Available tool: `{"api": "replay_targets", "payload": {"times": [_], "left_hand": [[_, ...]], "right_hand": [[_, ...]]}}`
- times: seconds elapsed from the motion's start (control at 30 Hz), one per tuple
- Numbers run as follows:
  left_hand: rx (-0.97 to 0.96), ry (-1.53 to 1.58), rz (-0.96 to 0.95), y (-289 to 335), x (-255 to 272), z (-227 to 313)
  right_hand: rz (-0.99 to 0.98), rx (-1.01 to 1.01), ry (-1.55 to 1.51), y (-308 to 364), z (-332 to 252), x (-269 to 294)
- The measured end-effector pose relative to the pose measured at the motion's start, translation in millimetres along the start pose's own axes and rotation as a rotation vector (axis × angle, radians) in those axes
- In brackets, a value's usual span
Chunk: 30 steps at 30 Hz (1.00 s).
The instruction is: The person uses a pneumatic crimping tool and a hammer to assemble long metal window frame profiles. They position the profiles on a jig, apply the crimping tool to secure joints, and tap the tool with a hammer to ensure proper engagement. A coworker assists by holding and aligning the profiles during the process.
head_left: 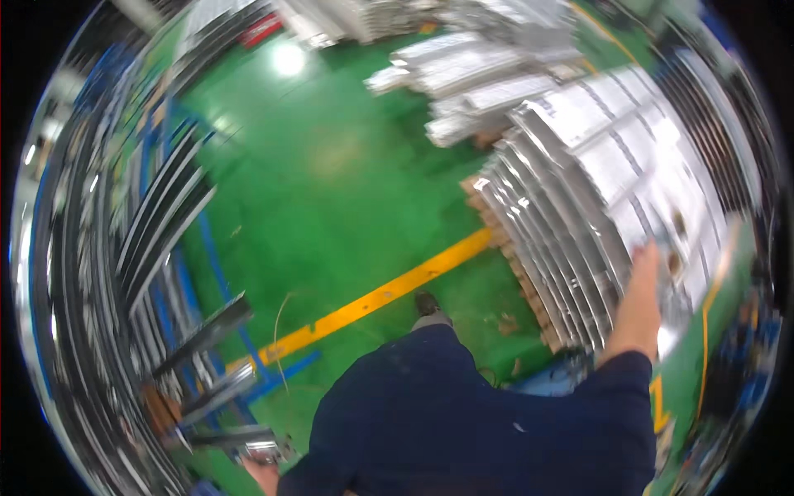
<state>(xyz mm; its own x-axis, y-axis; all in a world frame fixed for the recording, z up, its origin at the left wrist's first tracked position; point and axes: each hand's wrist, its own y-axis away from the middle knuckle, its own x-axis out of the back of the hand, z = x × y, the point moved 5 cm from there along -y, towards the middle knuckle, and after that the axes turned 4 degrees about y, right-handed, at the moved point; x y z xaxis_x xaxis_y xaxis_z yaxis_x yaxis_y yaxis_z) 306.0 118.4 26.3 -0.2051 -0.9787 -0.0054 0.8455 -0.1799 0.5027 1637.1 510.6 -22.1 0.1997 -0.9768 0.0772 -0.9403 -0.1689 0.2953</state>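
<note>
My right hand (638,307) reaches out over a large stack of long profiles (571,240) at the right, wrapped in white and silvery film. Its fingers look closed against a clear, shiny thing with brown round spots (675,266), too blurred to name. At the lower left, my left hand (263,474) shows only in part at the end of my sleeve. Its fingers seem closed at a shiny metallic thing (263,450), whose kind I cannot make out. Dark profile ends (211,335) jut from a rack just beyond that hand.
Long profiles fill a blue-framed rack (157,190) along the left. More silvery wrapped bundles (488,78) lie at the far right. A yellow line (389,293) crosses the green floor (331,165). My shoe (426,303) stands just past it. Blue equipment (748,347) is at the right edge.
</note>
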Motion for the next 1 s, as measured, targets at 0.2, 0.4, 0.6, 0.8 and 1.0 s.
{"api": "replay_targets", "payload": {"times": [0.2, 0.4, 0.6, 0.8, 1.0], "left_hand": [[0.222, 0.172, 0.232, 13.1, 64.0, 66.8], [0.135, 0.313, 0.23, -2.4, 61.1, 37.0], [0.19, 0.287, 0.296, 32.4, 56.7, 46.0], [0.17, 0.341, 0.34, 45.0, 31.5, 39.6], [0.132, 0.444, 0.282, 62.8, 19.8, 34.9]], "right_hand": [[-0.466, -0.273, 0.465, 48.3, 10.4, -28.9], [-0.589, 0.758, 0.021, 102.1, -100.7, -93.0], [-0.825, 0.179, -0.238, 267.3, -56.8, -251.9], [-1.128, 0.198, -0.169, 488.1, -142.9, -479.0], [-1.32, 0.842, 0.41, 943.0, -49.3, -449.4]]}}
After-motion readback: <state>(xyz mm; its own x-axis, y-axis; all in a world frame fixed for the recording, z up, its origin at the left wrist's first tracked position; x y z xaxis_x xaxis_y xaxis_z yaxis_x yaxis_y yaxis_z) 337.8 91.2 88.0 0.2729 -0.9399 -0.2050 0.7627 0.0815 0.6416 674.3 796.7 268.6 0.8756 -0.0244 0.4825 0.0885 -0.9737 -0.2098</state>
